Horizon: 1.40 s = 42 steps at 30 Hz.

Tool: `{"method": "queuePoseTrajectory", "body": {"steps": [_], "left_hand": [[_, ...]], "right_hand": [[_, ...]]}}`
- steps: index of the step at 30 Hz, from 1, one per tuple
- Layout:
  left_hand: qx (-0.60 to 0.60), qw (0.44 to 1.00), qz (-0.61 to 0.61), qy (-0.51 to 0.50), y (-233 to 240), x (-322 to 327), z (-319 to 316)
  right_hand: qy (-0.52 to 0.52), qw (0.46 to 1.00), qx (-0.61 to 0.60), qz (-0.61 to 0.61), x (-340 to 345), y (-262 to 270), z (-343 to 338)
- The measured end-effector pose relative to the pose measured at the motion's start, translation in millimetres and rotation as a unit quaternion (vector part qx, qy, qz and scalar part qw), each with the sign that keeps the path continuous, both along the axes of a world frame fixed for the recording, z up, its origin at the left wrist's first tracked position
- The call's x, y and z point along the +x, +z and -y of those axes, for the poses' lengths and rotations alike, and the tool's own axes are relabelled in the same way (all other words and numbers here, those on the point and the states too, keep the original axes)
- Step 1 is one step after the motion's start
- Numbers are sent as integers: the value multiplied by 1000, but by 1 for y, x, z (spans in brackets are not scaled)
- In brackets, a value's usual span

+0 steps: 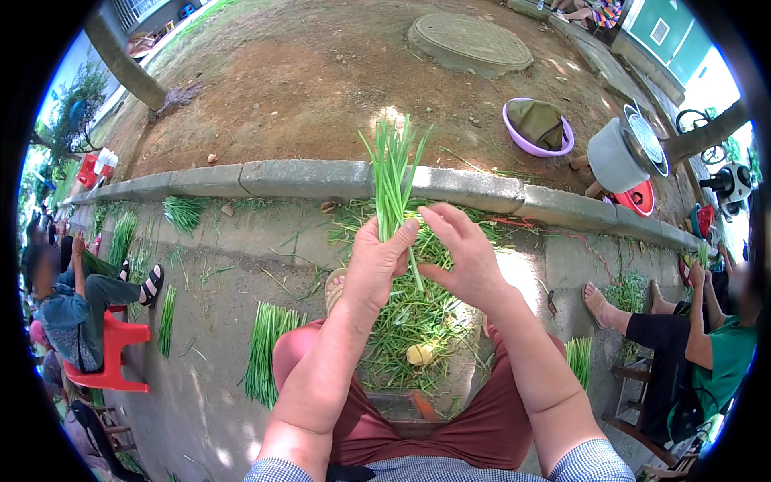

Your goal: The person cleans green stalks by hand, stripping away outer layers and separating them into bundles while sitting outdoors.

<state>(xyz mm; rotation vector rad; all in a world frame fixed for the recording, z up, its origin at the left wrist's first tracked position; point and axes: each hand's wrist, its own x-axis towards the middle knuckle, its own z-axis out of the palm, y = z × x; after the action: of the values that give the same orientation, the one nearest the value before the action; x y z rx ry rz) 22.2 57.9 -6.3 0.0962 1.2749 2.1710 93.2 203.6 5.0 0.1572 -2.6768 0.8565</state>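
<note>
My left hand (pixel 380 258) grips a small bunch of long green leaves (pixel 393 196), likely garlic chives, with the leaf ends pointing away from me. Beside it, my right hand (pixel 461 256) has its fingers apart and seems to hold nothing. One stem hangs down between the two hands. Below them, a heap of loose green trimmings (pixel 409 337) covers the pavement between my knees, with a yellowish lump (pixel 420 354) on top. A thick pile of chives (pixel 271 349) lies by my left leg. Near my right knee is a smaller bundle (pixel 579 361).
Beyond the heap runs a concrete kerb (pixel 307 179). Past it stand a purple basin (pixel 565 144) holding a dark cloth bag and a large metal pot (pixel 614 153). One person sits on a red plastic stool (pixel 120 346) at left; another person (pixel 717 355) sits at right.
</note>
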Motion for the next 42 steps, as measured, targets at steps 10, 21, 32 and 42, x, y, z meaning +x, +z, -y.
{"method": "queuePoseTrajectory", "body": {"steps": [10,21,32,42], "left_hand": [[73,994,63,-44,-10,-1,-4],[-91,989,-119,-10,14,5,-4],[-107,968,-214,-69,-10,11,-13],[-30,993,-29,-111,3,8,-6]], "right_hand": [[96,978,84,-165,-6,-15,14],[-30,895,-445,20,-4,-26,13],[42,692,-698,176,-8,-22,21],[181,554,-803,121,-13,-48,-8]]}}
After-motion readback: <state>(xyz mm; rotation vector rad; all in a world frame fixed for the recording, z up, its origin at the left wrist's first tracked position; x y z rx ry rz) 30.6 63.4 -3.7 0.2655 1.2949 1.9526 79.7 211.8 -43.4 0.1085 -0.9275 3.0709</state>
